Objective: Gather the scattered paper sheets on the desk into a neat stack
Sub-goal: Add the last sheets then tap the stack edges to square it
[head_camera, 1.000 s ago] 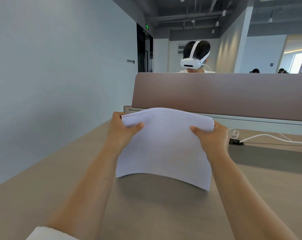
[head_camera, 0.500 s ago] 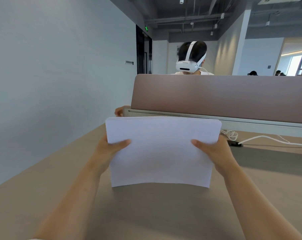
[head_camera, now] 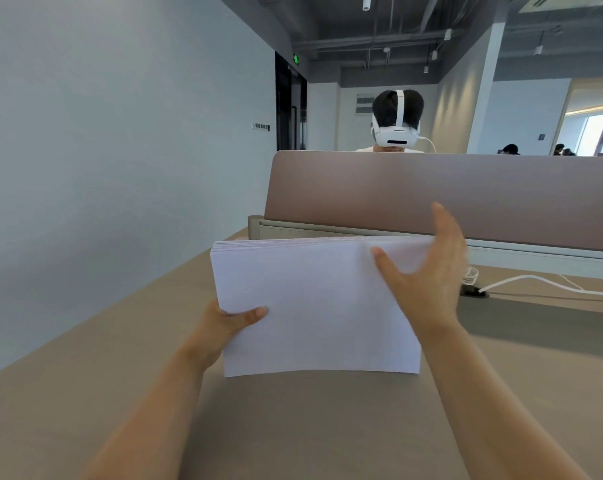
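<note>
**Item: stack of white paper, held on edge over desk**

Stack of paper sheets (head_camera: pixel 314 306): plain white, matte, rectangular, landscape orientation. Many thin leaves show as fine lines along the top edge, and the edges are roughly flush. It stands near upright with its blank face toward the camera. Its lower edge is level with the desk (head_camera: pixel 293 427); contact cannot be told.

Left hand (head_camera: pixel 224 323): clamped on the lower left side of the stack, thumb pressed across the front face, fingers hidden behind.

Right hand (head_camera: pixel 428 282): fingers straight and together, slightly blurred, pointing up. The palm lies against the stack's right edge near the top corner, and the thumb is spread over the front face.

Desk: smooth, tan, matte top.

Partition screen (head_camera: pixel 431 192): brown-mauve panel with rounded corner, along the desk's far side. A white cable (head_camera: pixel 535 282) lies at its foot, right of the stack.

Room: pale grey wall (head_camera: pixel 102 150) on the left, dark exposed ceiling (head_camera: pixel 379 29) with pipes. A person (head_camera: pixel 397 105) in a white headset (head_camera: pixel 395 135) sits beyond the screen.
</note>
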The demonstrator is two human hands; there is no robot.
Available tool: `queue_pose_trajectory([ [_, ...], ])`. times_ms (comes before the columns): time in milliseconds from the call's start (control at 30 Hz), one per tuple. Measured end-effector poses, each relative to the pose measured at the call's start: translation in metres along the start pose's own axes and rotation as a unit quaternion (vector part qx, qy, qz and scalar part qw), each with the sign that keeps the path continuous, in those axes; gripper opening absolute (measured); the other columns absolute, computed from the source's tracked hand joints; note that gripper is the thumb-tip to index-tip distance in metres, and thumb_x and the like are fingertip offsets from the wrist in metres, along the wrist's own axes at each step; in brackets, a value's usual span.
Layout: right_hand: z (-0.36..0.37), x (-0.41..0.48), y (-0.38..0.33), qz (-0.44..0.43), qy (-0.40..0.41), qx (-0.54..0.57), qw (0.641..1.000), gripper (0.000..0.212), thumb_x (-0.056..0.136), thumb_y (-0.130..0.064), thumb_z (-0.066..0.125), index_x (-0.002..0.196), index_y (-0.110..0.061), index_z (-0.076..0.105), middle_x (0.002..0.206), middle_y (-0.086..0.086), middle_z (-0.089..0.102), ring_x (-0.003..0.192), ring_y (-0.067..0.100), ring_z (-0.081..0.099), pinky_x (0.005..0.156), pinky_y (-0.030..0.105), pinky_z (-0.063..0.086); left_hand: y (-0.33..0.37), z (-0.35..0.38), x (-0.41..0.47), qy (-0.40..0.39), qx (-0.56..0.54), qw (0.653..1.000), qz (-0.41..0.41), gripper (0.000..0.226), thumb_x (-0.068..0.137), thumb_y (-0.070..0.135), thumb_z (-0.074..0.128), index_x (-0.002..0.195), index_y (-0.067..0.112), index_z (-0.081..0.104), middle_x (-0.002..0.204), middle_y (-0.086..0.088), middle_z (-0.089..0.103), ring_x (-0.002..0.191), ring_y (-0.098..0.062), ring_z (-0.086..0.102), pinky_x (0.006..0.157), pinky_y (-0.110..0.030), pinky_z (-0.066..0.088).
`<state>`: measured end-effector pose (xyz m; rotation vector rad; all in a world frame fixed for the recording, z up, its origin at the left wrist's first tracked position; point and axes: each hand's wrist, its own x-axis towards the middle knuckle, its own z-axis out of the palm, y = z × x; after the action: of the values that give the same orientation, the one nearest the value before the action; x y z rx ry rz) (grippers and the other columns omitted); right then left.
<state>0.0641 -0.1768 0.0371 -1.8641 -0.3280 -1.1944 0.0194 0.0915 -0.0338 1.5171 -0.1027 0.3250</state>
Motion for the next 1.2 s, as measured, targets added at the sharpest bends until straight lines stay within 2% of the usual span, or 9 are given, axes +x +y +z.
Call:
queue_pose_trajectory([
  [100, 0.019, 0.005, -0.044, -0.218, -0.131, -0.103, 0.962, 0.078, 0.079, -0.058, 0.048, 0.142, -0.012, 0.038, 0.148, 0.006, 0.038, 0.139, 0.023, 0.03, 0.113, 0.049, 0.018, -0.001, -0.001, 0.0, -0.013, -0.009, 1.0, -0.001, 0.065, 0.035, 0.047, 0.093, 0.093, 0.025, 0.074, 0.106, -0.004, 0.072, 0.099, -0.022, 0.069, 0.084, -0.042, 0.053],
  [167, 0.031, 0.008, -0.064, -0.214, -0.317, -0.189, 0.905, 0.086, 0.081, -0.064, 0.046, 0.149, -0.018, 0.021, 0.156, 0.0, 0.024, 0.145, 0.019, 0.017, 0.115, 0.052, 0.003, -0.001, -0.001, 0.0, -0.019, -0.01, 1.0, 0.001, 0.064, 0.035, 0.047, 0.093, 0.092, 0.025, 0.075, 0.105, -0.004, 0.073, 0.098, -0.022, 0.069, 0.082, -0.039, 0.054],
  [233, 0.039, 0.015, -0.072, -0.189, -0.423, -0.255, 0.849, 0.093, 0.078, -0.065, 0.054, 0.149, -0.021, 0.015, 0.154, -0.001, 0.027, 0.143, 0.02, 0.022, 0.116, 0.054, 0.002, -0.001, -0.003, -0.001, -0.023, -0.009, 1.0, 0.002, 0.063, 0.035, 0.046, 0.093, 0.091, 0.026, 0.075, 0.104, -0.005, 0.073, 0.097, -0.022, 0.069, 0.08, -0.037, 0.055],
  [367, 0.041, 0.032, -0.078, -0.153, -0.453, -0.263, 0.838, 0.108, 0.068, -0.067, 0.064, 0.15, -0.024, 0.01, 0.153, -0.003, 0.029, 0.14, 0.023, 0.026, 0.112, 0.061, 0.001, -0.002, -0.004, -0.002, -0.037, -0.016, 0.999, 0.013, 0.06, 0.038, 0.045, 0.093, 0.093, 0.026, 0.075, 0.105, -0.005, 0.073, 0.099, -0.022, 0.069, 0.08, -0.036, 0.056],
  [533, 0.039, 0.041, -0.086, -0.133, -0.511, -0.289, 0.799, 0.099, 0.067, -0.06, 0.071, 0.146, -0.025, 0.022, 0.146, -0.001, 0.04, 0.134, 0.026, 0.036, 0.112, 0.055, 0.013, -0.008, -0.008, -0.005, -0.055, -0.011, 0.998, 0.003, 0.06, 0.042, 0.042, 0.093, 0.096, 0.025, 0.074, 0.108, -0.006, 0.072, 0.102, -0.024, 0.068, 0.083, -0.039, 0.056],
  [667, 0.038, 0.046, -0.086, -0.132, -0.558, -0.28, 0.77, 0.057, 0.074, -0.042, 0.074, 0.12, -0.019, 0.049, 0.121, -0.002, 0.058, 0.099, 0.02, 0.052, 0.083, 0.033, 0.041, -0.01, -0.008, -0.005, -0.052, -0.005, 0.999, -0.004, 0.06, 0.04, 0.045, 0.092, 0.094, 0.027, 0.075, 0.107, -0.005, 0.072, 0.101, -0.024, 0.068, 0.08, -0.035, 0.056],
  [933, 0.037, 0.051, -0.087, -0.114, -0.589, -0.286, 0.747, 0.035, 0.081, -0.034, 0.069, 0.108, -0.013, 0.061, 0.105, 0.001, 0.058, 0.094, 0.023, 0.057, 0.073, 0.03, 0.042, -0.01, -0.009, -0.006, -0.054, -0.016, 0.998, 0.011, 0.058, 0.041, 0.043, 0.093, 0.093, 0.028, 0.075, 0.107, -0.005, 0.072, 0.101, -0.023, 0.068, 0.081, -0.034, 0.056],
  [1100, 0.035, 0.044, -0.087, -0.116, -0.572, -0.271, 0.766, 0.03, 0.086, -0.033, 0.064, 0.105, -0.009, 0.063, 0.104, 0.005, 0.062, 0.095, 0.026, 0.059, 0.071, 0.029, 0.043, -0.005, -0.01, -0.01, -0.043, 0.004, 0.999, 0.006, 0.041, 0.052, 0.032, 0.09, 0.091, 0.029, 0.076, 0.105, -0.003, 0.073, 0.101, -0.022, 0.068, 0.084, -0.036, 0.055],
  [1200, 0.022, 0.046, -0.093, -0.121, -0.544, -0.219, 0.801, 0.022, 0.087, -0.03, 0.063, 0.098, -0.012, 0.064, 0.093, 0.0, 0.057, 0.088, 0.022, 0.054, 0.071, 0.026, 0.039, 0.011, -0.016, -0.01, 0.081, 0.041, 0.995, 0.033, 0.019, 0.064, 0.017, 0.084, 0.081, 0.023, 0.077, 0.086, 0.007, 0.075, 0.089, -0.018, 0.07, 0.074, -0.03, 0.055],
])
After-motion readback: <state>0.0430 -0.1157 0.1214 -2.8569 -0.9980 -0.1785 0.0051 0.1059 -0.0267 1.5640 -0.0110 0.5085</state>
